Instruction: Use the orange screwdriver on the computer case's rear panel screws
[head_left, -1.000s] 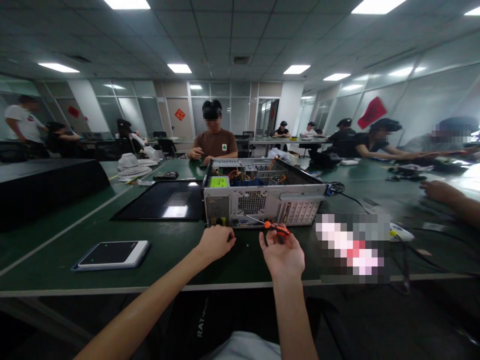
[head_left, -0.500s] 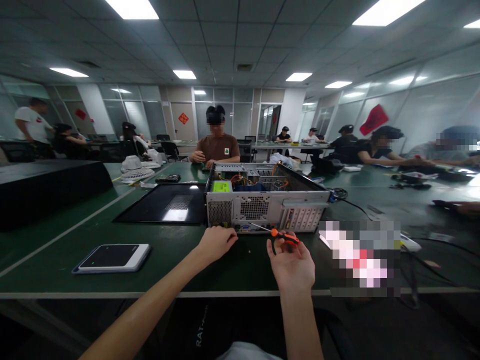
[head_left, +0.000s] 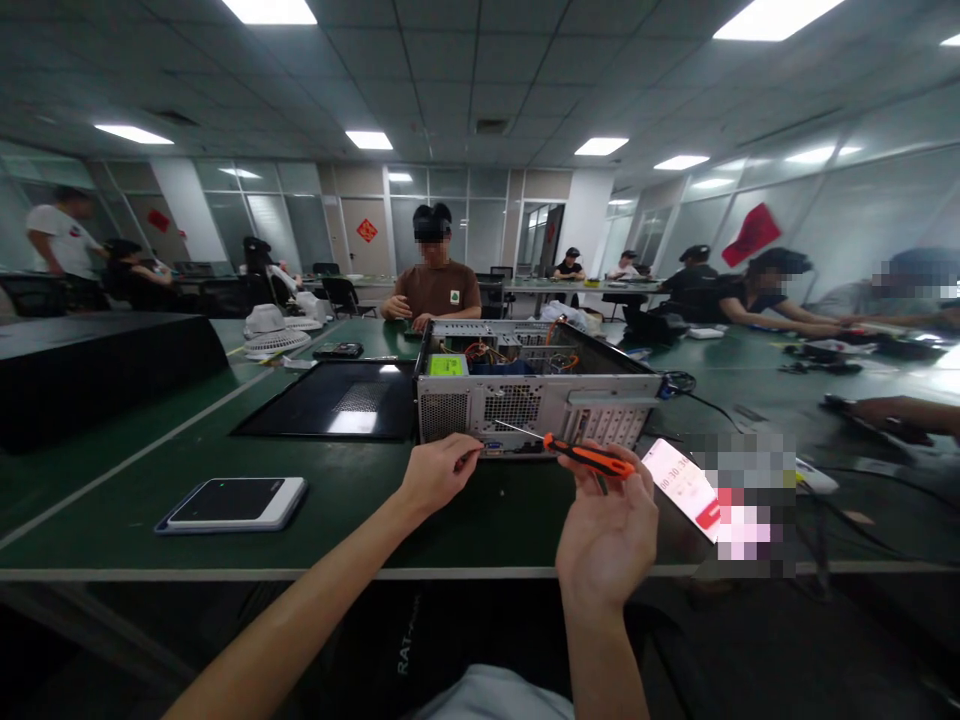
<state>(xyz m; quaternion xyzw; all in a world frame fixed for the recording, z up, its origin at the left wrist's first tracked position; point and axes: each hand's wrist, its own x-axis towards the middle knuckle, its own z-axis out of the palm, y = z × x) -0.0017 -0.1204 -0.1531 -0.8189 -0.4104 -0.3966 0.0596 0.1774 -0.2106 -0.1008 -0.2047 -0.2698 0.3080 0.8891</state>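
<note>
An open computer case (head_left: 555, 395) lies on its side on the green table, its silver back panel with vents and ports towards me. My right hand (head_left: 609, 535) grips a screwdriver (head_left: 589, 456) by its orange and black handle. The thin shaft points up and left in front of the back panel; I cannot tell whether its tip touches the panel. At the panel's lower left, my left hand (head_left: 441, 475) is closed with thumb and fingers together beside the ports. What it pinches, if anything, is hidden.
Left of the case lies a glossy black side panel (head_left: 300, 408). A white and black flat device (head_left: 234, 503) rests near the table's front left. To the right is a lit phone (head_left: 679, 480), partly blurred, with cables. A person (head_left: 433, 280) sits across the table.
My right hand has moved to the right with the screwdriver, drawing its handle away from the ports. My left hand has shifted slightly right along the panel's lower edge.
</note>
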